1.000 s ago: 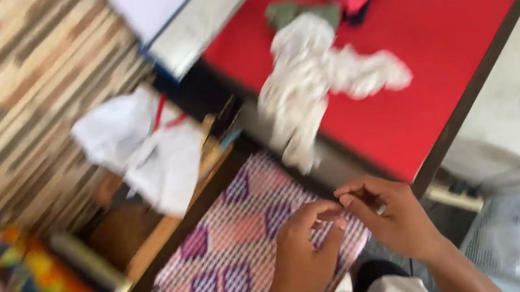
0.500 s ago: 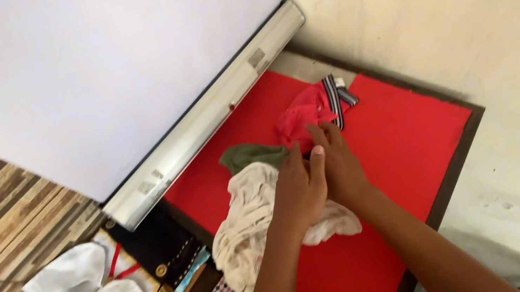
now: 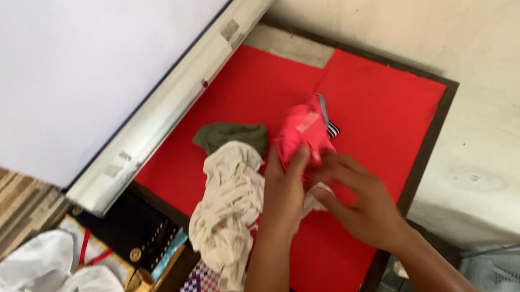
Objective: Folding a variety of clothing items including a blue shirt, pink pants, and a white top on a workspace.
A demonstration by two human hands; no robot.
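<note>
1. My left hand (image 3: 286,195) is closed around the lower edge of the pink garment (image 3: 300,133), fingers curled into the cloth.
2. My right hand (image 3: 356,204) is beside it, fingers half curled and touching the same bunch from below. How firm that grip is, I cannot tell; the palm hides it.
3. The pink garment sits near the middle of the red worktop (image 3: 381,103), lifted slightly at my end, the far part lying on the surface. A black-and-white striped edge (image 3: 326,116) shows on its right side.
4. To do this well, I judge: find a seam or hem first, pinch it with both hands, pull apart to take out slack. Keep it clear of the neighbouring cloths so nothing drags along.
5. Material: thin, limp knit, crumples easily, no stiffness. Likely clings to itself when bunched.
6. Just left, touching my left forearm: a cream cloth (image 3: 228,208), wrinkled, long, draping over the worktop's near edge.
7. Behind that, a dark green cloth (image 3: 226,134), small and crumpled.
8. The worktop has a flat matte red top and a dark wood rim.
9. Further left: a long pale metal casing (image 3: 173,97) below a white board, and a white garment (image 3: 60,288) on the lower shelf.
</note>
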